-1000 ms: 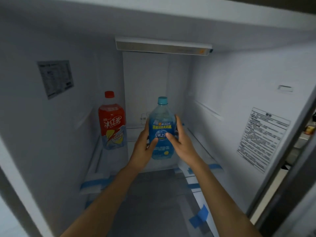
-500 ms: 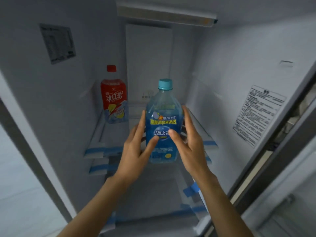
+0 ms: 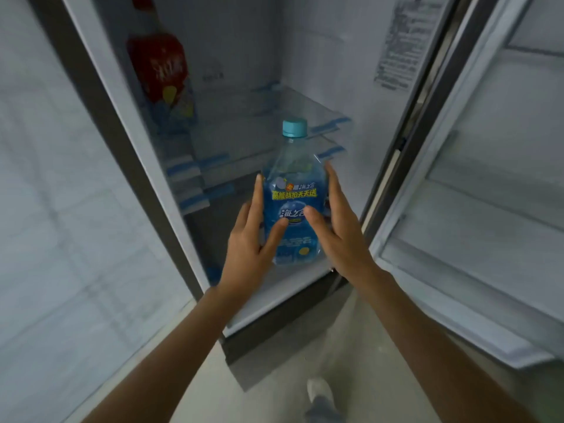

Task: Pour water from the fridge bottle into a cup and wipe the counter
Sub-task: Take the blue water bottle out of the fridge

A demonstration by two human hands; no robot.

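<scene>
The blue bottle (image 3: 293,206) has come out from deep inside the fridge (image 3: 320,71) and now sits in the air by the fridge's front edge, lower and closer to the person than before. The view has dropped too, so the floor (image 3: 274,377) below the fridge shows. This looks like the bottle is out, so the first step, fetching it, is almost done. No cup and no counter can be seen here, so pouring and wiping are not yet started.

The bottle stands up straight with its cap (image 3: 294,127) on. It is between the two hands. The left hand (image 3: 250,248) holds the bottle's left side, with its thumb across the front label. The right hand (image 3: 337,236) holds the right side, with its thumb on the label too. Both hands grasp the bottle.

A red bottle (image 3: 158,71) stands on a shelf at the back left of the fridge, well apart from the blue one. The fridge door (image 3: 488,209) is open on the right of the fridge.
</scene>
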